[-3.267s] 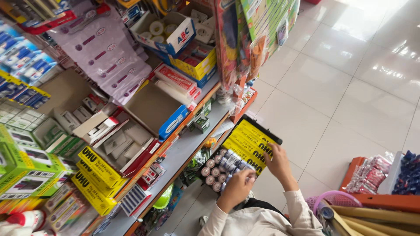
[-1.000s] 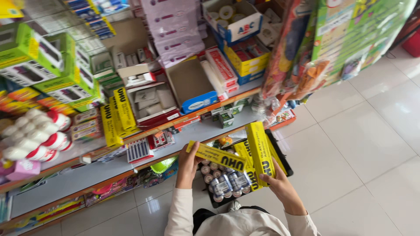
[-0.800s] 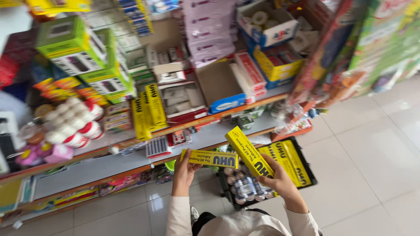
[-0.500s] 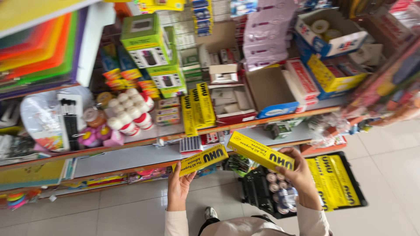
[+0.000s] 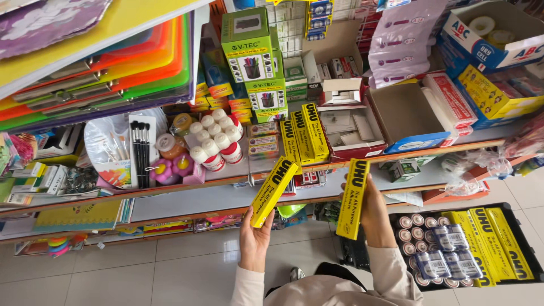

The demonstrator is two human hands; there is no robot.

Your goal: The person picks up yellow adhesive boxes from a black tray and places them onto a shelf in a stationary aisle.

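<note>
My left hand point(image 5: 254, 239) grips a long yellow glue box point(image 5: 274, 191) and tilts it up toward the shelf. My right hand point(image 5: 374, 212) holds a second yellow glue box point(image 5: 352, 199) nearly upright. Both boxes hang in front of the grey shelf edge point(image 5: 187, 196). Three matching yellow boxes point(image 5: 305, 136) stand upright on the shelf just above them. Down at the right a black crate point(image 5: 527, 242) on the floor holds more yellow boxes point(image 5: 493, 242) and several round tape rolls.
The shelf carries green boxes point(image 5: 249, 45), white bottles with red caps point(image 5: 212, 141), paint brushes point(image 5: 140, 153), an open brown carton point(image 5: 405, 116) and coloured folders point(image 5: 113, 62) at upper left. Pale floor tiles point(image 5: 170, 272) lie below; a lower shelf holds flat books.
The view has swung left along the shelf. Both hands lifted a yellow box each out of the crate and raised them to the shelf edge; the crate now sits at lower right.
</note>
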